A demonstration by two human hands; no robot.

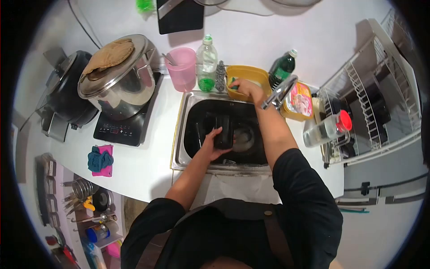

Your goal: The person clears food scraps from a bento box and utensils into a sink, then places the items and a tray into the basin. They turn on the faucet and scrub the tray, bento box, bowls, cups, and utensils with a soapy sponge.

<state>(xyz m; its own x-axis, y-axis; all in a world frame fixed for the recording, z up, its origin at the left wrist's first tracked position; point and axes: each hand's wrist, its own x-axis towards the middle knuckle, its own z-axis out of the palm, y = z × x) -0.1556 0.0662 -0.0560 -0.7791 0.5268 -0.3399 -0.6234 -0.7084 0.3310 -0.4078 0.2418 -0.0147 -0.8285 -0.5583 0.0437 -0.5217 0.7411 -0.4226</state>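
One dark cup [223,131], likely rigid and wet-slick, is gripped around its side by the left hand [211,142]; right hand [245,88] is closed on something in the yellow tub [264,76].

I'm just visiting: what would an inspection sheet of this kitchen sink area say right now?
Surface: white counter around a steel sink.
Job's things: dark cup over the sink; yellow tub behind it.
Clutter: steel pot on an induction hob, pink cup, two bottles, cloths, dish rack.
Hands: left hand holds the dark cup; right hand reaches into the yellow tub, what it grips is unclear.
Cables: one dark cable on the wall.
Surroundings: utensils on a lower shelf, left.
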